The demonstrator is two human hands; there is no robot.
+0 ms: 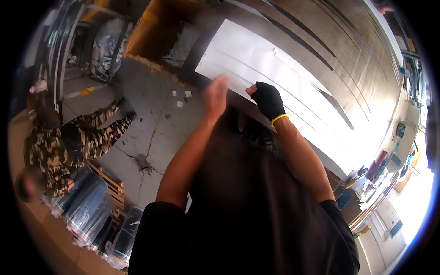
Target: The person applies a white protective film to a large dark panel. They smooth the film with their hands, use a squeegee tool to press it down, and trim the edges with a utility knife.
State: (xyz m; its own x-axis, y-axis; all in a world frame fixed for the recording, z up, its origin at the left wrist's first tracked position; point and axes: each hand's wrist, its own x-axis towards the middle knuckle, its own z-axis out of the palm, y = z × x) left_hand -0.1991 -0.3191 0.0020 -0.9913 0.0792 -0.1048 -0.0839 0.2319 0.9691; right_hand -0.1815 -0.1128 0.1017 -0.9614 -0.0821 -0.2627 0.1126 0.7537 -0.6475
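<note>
My left hand (pixel 216 97), bare and smeared by motion, is raised at the near left edge of the worktable; its fingers are too blurred to read. Beside it, my right hand (pixel 269 101) wears a black fingerless glove, with a yellow band (pixel 279 118) at the wrist. Its fingers are curled in, and whatever they may hold is hidden. Under and beyond both hands lies a white sheet (pixel 229 43) on the worktable (pixel 362 50). Thin lines or strips run lengthwise along the sheet. A dark narrow strip (pixel 337 109) lies farther right.
Long dark strips (pixel 300 34) lie across the far tabletop. An open cardboard box (pixel 140 34) stands at the left end. On the left, a person in camouflage clothing (pixel 68 142) is near plastic-wrapped panels (pixel 89 206). White scraps (pixel 179 104) dot the cracked concrete floor (pixel 151 128).
</note>
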